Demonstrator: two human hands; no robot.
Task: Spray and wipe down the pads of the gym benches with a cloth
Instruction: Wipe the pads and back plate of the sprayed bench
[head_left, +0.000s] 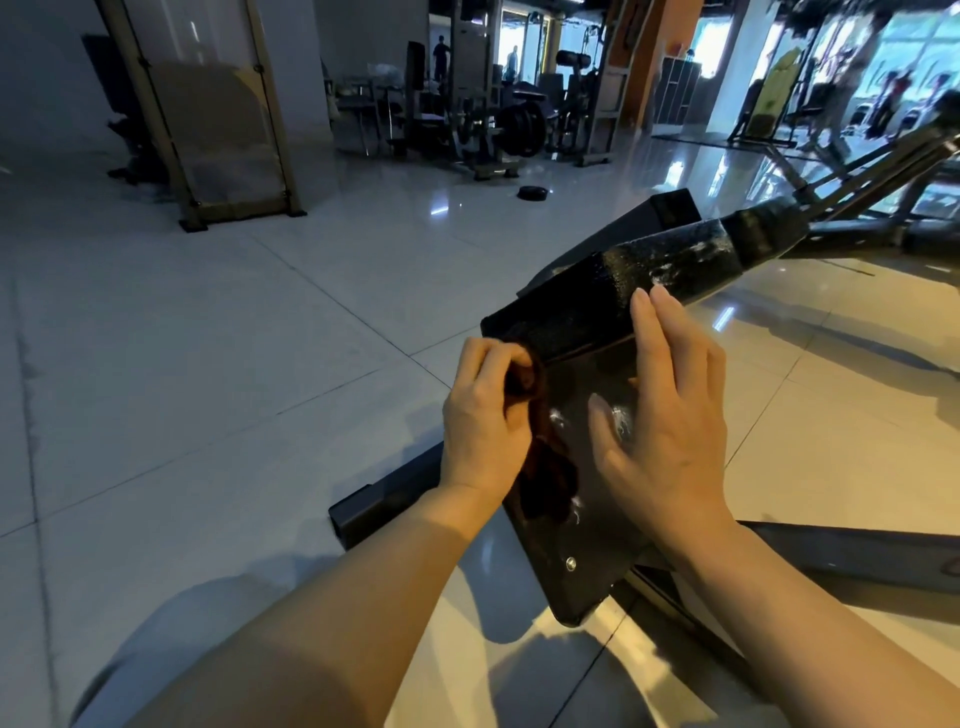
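— Cloth (540, 457), where is it?

— Bunched dark against the near pad (587, 519), at that pad's left edge. The left hand (488, 421) has its fingers curled round the upper wad of it, and the rest trails down the pad toward the wrist.

— And the right hand (670, 410)?

— Flat, fingers straight and spread, palm over the right part of the same pad. Its fingertips reach up to the lower edge of the second pad (623, 296), the longer one that slopes away up and to the right. It holds nothing.

— State of the pads?

— White flecks of spray or foam lie on the near pad between the two hands, and more speckle the sloping pad near its far end. Both surfaces are black and glossy.

— Edges?

— The near pad's bottom edge is rounded, with a small metal bolt (571, 563) close to it. A dark frame bar (384, 499) sticks out left from beneath the pad onto the tiled floor (208, 364).

— Room to move?

— Bare tiles lie wide open to the left and ahead. Farther back stand weight machines (483, 119), and a weight plate (533, 193) lies on the floor before them. To the right more frame bars cross the floor just beside the bench.
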